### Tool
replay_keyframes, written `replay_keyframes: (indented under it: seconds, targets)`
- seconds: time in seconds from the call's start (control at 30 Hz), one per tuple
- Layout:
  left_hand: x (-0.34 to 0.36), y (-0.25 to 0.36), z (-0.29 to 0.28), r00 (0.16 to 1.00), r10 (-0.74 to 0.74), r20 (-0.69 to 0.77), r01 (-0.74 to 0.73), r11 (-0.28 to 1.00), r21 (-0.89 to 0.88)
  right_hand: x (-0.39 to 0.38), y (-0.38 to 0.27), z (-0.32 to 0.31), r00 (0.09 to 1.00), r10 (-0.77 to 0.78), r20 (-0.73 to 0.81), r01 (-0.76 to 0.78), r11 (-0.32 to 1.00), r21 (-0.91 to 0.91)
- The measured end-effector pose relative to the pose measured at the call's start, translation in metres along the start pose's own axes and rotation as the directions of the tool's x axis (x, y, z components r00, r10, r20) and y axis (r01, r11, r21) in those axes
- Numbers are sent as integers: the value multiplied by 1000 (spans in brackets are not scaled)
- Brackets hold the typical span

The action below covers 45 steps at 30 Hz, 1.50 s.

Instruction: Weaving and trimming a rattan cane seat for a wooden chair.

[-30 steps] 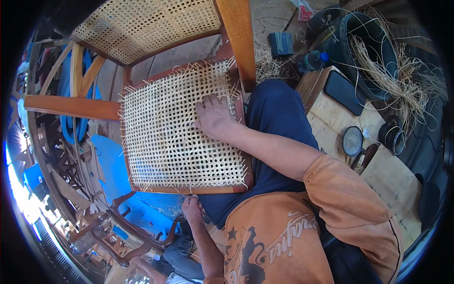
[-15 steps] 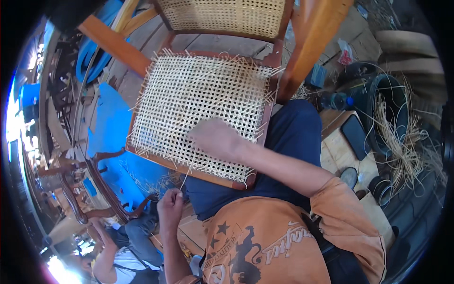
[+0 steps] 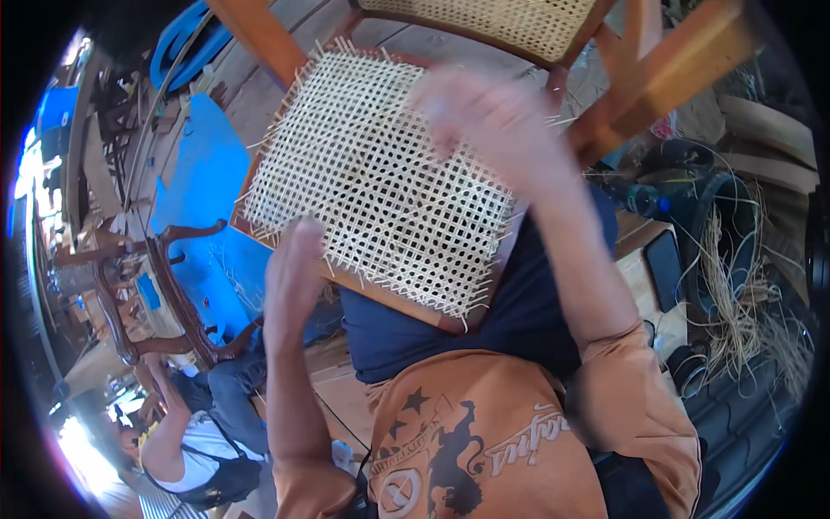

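A wooden chair seat (image 3: 346, 147) woven with pale cane in an open lattice lies tilted over my lap. Loose cane ends stick out all around its reddish-brown frame (image 3: 402, 303). My right hand (image 3: 488, 121) hovers over the far right part of the weave, smeared by motion, its fingers partly bent. At the near left edge of the seat is my left hand (image 3: 296, 246), also blurred. Whether either hand grips a strand cannot be made out. Beyond the seat rises the chair's cane backrest (image 3: 501, 22).
An orange-brown wooden beam (image 3: 657, 78) slants at the right. Further right are a phone (image 3: 663, 270), a water bottle (image 3: 635, 197) and a dark bucket with loose cane strands (image 3: 718, 277). At left are a blue sheet (image 3: 203, 173), a carved chair frame (image 3: 164, 294) and another person (image 3: 203, 432).
My right hand has moved from the middle of the weave toward its far right. My left hand, which pinched a cane strand below the near edge, has risen to the seat's left edge.
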State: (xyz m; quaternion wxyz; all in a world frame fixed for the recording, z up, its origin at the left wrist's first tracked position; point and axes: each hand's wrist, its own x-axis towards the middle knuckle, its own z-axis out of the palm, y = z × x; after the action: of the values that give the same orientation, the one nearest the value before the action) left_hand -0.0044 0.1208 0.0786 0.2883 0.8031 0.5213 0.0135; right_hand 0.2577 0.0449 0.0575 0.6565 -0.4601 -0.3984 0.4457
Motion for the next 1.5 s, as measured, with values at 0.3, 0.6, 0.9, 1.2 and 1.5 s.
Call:
replay_keyframes:
  seconds: [0.3, 0.6, 0.9, 1.2, 1.5]
  targets:
    - [121, 39, 153, 887, -15, 462, 65, 994, -93, 37, 22, -10, 968, -232, -96, 163, 870, -465]
    - [106, 26, 105, 792, -207, 574, 61, 963, 262, 43, 141, -34, 802, 580, 145, -130, 406, -905]
    - [123, 58, 118, 746, -418, 519, 8, 784, 621, 33, 155, -40, 942, 322, 95, -85, 500, -862]
    - [100, 39, 139, 926, -111, 361, -83, 873, 481, 33, 157, -42, 896, 427, 119, -51, 366, -929]
    - [95, 17, 105, 895, -93, 437, -253, 701, 667, 44, 135, -11, 766, 627, 142, -65, 295, -953]
